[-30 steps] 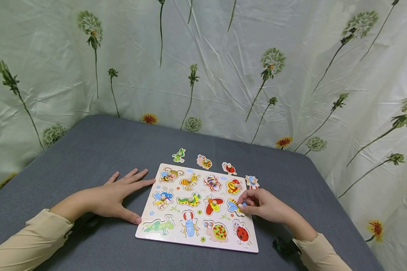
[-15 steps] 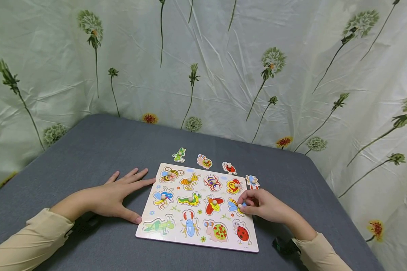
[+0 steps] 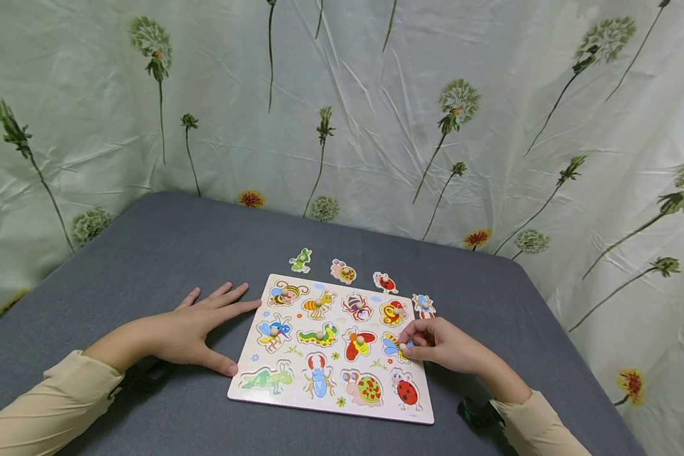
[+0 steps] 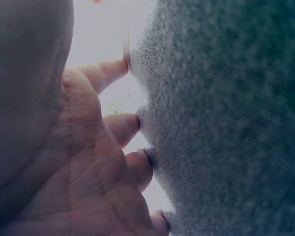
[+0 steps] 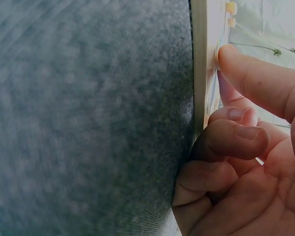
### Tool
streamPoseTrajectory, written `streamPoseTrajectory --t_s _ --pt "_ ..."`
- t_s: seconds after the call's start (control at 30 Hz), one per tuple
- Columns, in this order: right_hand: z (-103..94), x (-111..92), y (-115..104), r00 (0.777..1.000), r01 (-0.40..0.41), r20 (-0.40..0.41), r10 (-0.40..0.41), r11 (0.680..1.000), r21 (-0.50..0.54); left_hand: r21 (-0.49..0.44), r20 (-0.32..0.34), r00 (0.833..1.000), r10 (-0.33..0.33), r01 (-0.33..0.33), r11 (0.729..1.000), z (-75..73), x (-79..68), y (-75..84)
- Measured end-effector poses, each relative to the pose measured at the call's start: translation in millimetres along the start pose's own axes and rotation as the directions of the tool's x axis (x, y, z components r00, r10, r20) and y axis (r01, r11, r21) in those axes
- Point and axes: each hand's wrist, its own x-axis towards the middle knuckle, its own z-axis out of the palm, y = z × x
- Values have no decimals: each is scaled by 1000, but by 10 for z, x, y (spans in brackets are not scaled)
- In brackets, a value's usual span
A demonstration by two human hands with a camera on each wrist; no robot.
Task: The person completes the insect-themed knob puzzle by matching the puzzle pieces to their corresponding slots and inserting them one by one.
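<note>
Almost nothing has moved since the earlier frame: both hands and all the pieces keep their places. The right hand pinches, with thumb and index finger, the knob of the blue-winged bee piece; its other fingers are bent inward. This piece is at the right end of the middle row of the puzzle board. The fingers cover part of it, so I cannot say surely whether it lies completely flat.

The left hand is open, with its fingers spread on the grey table. Its index fingertip and thumb tip touch the left edge of the board.

In the upper two rows, the other seven places hold pieces with knobs, among them the caterpillar piece and the spider piece. The bottom row shows four printed hollows: a grasshopper, a stag beetle, a snail and a ladybird.

Beyond the far edge of the board lie the green grasshopper piece, the snail piece and the ladybird piece. The blue beetle piece lies just beside the far right corner. Behind the table hangs a pale curtain with dandelions.
</note>
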Motion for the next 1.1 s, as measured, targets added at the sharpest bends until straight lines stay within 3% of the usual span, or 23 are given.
streamPoseTrajectory --t_s 0.53,0.8,1.1 --pt "-79 43 -29 998 -27 60 21 995 99 0 1 1000 -5 5 1000 11 5 -5" --pt "-184 194 -110 999 -46 -8 47 994 96 -9 7 1000 -6 6 1000 15 6 -12" --pt "-250 538 -360 994 -43 -97 51 995 87 -6 8 1000 -10 10 1000 19 8 -9"
